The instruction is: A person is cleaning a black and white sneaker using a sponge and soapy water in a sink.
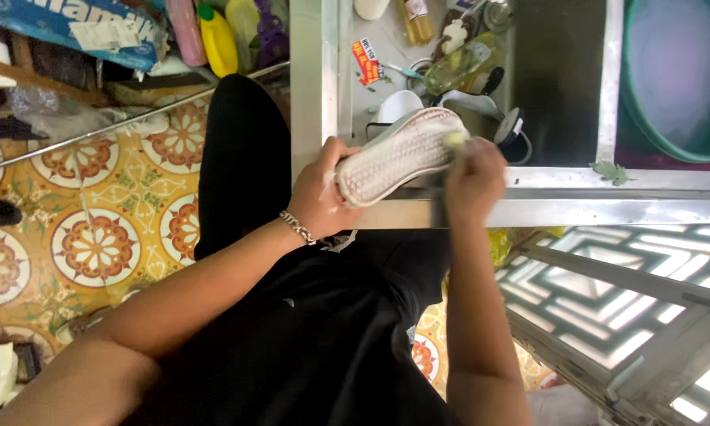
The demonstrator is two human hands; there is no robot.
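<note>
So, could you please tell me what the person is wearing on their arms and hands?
Both forearms are bare, with no sleeves reaching them and no gloves. The left hand has a silver chain-link bracelet round its wrist. The right hand shows no ring, watch or band that I can make out; it is slightly blurred. The clothing below the arms is black.

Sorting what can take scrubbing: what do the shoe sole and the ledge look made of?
Shoe sole: likely rubber, matte off-white, with fine moulded tread, gripped by the left hand. Ledge: seemingly bare metal, a smooth silvery bar with a dull sheen.
</note>
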